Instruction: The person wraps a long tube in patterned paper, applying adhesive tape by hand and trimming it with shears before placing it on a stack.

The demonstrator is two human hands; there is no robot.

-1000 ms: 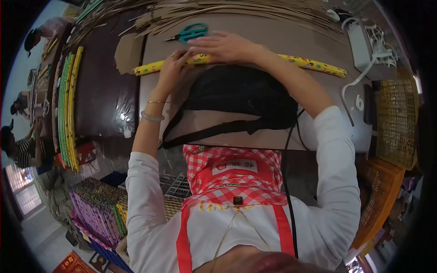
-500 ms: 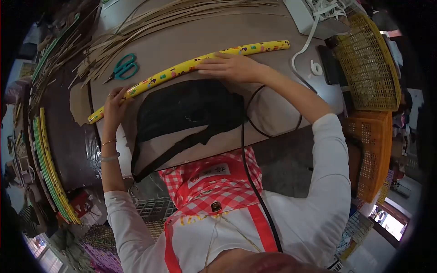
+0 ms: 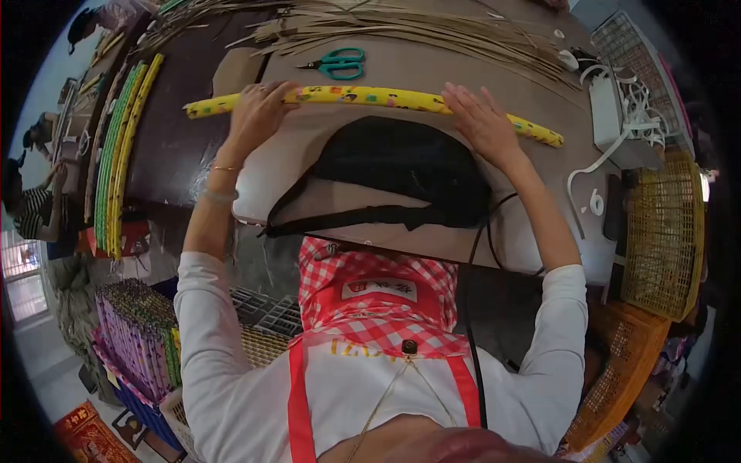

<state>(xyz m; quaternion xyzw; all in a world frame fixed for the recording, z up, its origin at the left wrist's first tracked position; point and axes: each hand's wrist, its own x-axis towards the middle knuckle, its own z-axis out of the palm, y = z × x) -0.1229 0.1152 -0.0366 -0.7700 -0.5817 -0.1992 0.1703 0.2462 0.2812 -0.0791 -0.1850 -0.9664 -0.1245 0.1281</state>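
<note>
A long, thin yellow patterned roll of wrapping paper (image 3: 370, 96) lies crosswise on the table, its far ends sticking out past both hands. My left hand (image 3: 261, 114) is closed over its left part, fingers bent around it. On the right part rests my right hand (image 3: 485, 123), fingers stretched out and apart, palm toward the roll. Just in front of me, below the roll, is a black bag (image 3: 401, 158) with a strap. Scissors with teal handles (image 3: 343, 64) lie beyond the roll, apart from both hands.
Thin brown strips (image 3: 401, 31) spread along the table's back. A white box (image 3: 610, 116) with white tape, a dark phone-like object (image 3: 614, 207) and a yellow basket (image 3: 660, 239) are at right. Several green and yellow rolls (image 3: 123, 162) lie left. A black cord (image 3: 471, 324) hangs before me.
The view has turned, so the roll now slopes down to the right. My left hand has gone further over the roll; my right hand has moved toward its right end with fingers more spread.
</note>
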